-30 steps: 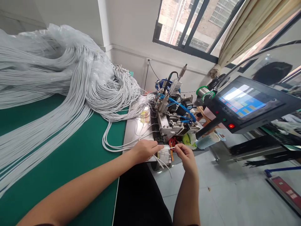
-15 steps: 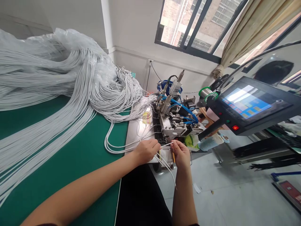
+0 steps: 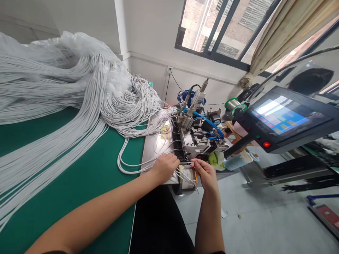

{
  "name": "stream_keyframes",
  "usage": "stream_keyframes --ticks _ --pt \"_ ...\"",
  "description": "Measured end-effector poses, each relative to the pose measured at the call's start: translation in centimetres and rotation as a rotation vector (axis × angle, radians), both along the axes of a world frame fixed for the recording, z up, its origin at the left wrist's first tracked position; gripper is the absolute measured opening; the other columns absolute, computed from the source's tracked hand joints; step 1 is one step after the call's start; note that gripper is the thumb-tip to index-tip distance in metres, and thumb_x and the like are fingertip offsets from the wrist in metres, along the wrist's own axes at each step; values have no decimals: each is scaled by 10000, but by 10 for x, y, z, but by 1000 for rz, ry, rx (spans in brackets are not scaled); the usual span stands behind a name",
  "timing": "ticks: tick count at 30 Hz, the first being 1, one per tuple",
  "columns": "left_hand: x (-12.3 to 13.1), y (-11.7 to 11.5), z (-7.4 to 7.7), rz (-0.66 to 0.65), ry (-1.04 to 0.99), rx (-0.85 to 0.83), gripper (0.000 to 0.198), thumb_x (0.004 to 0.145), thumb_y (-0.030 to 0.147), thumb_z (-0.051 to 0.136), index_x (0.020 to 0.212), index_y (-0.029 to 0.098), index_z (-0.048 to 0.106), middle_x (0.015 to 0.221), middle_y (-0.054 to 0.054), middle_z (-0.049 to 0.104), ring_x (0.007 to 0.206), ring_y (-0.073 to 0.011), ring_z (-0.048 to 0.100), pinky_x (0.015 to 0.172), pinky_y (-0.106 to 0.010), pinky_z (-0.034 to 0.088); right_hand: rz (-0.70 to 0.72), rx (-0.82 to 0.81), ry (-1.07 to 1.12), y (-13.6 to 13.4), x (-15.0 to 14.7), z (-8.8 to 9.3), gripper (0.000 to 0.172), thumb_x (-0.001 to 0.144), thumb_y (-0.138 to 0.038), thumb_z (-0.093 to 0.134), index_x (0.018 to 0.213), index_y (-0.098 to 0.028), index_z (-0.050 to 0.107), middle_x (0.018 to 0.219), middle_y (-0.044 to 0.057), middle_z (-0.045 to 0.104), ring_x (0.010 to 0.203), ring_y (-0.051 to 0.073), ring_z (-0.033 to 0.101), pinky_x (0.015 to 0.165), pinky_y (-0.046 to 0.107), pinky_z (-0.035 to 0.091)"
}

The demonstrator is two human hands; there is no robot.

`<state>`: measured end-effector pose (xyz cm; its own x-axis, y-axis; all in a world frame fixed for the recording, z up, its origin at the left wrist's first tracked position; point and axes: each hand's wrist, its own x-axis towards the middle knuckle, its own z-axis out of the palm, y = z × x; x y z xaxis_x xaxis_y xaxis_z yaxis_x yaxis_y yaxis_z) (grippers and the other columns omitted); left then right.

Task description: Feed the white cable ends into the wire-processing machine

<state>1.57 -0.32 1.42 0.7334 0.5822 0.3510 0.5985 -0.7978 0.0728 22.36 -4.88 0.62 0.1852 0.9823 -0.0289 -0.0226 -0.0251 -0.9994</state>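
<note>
Between my two hands runs a short stretch of white cable [image 3: 185,163], level in front of the machine [image 3: 188,141]. My left hand [image 3: 166,168] is closed around the cable at the edge of the metal plate [image 3: 152,150]. Thumb and fingers of my right hand [image 3: 205,172] pinch the cable near its end; the tip itself is too small to make out. Several other loose cable ends [image 3: 188,178] hang below my left hand. More white cables loop back from there across the plate to a large coiled bundle [image 3: 129,106].
Long white cables [image 3: 60,151] and clear plastic wrapping [image 3: 79,46] cover much of the green table [image 3: 106,201]. A screen on an arm [image 3: 284,114] stands at the right, beside a wire spool [image 3: 233,105]. A green-and-white package [image 3: 216,160] lies by the machine.
The cable stretch has gone from slanting to level. My right hand has shifted slightly right and lower, and the loose ends below have swung up a little.
</note>
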Motion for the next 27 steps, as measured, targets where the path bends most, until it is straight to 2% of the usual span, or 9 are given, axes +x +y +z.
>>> stream_keyframes --ticks 3,7,10,13,20,24,27 --pt "-1 1 -1 -2 -5 -7 200 783 90 507 950 181 567 855 -51 596 825 -214 547 702 -336 402 -4 12 -38 2 2 -2 359 719 -483 736 906 -178 742 760 72 708 675 194 632 594 279 487" --pt "-2 0 1 -8 -4 17 382 802 106 505 1165 222 535 879 -39 601 816 -209 548 705 -335 392 -92 59 -301 8 5 -6 337 726 -467 716 870 -163 731 759 71 699 653 192 603 590 284 457" --pt "-1 0 1 16 15 22 389 805 122 512 1177 228 553 892 -50 598 829 -217 542 704 -342 385 -112 77 -484 14 6 -10 320 757 -466 667 808 -153 702 694 55 662 585 173 543 555 277 412" --pt "-1 0 1 46 26 25 417 793 138 536 1202 219 557 941 -64 601 870 -233 537 731 -360 383 -86 104 -537 20 4 -11 302 784 -459 624 749 -162 663 642 27 614 571 163 506 553 268 381" --pt "1 1 -5 99 -8 17 418 788 163 570 1202 219 583 966 -71 614 902 -243 532 771 -379 354 26 150 -321 34 1 -20 272 785 -398 599 631 -191 514 594 -32 444 570 129 400 540 240 313" --pt "1 0 -5 117 -18 11 412 787 166 575 1193 229 601 941 -68 616 897 -239 536 776 -381 333 56 19 -76 38 1 -30 285 733 -381 620 588 -198 458 549 -57 380 512 105 323 491 228 266" --pt "1 -1 -4 125 -20 5 424 770 163 587 1188 233 609 941 -64 617 900 -239 537 781 -385 322 35 -39 3 38 -1 -36 284 699 -392 624 590 -203 444 540 -61 379 487 100 311 471 227 262"
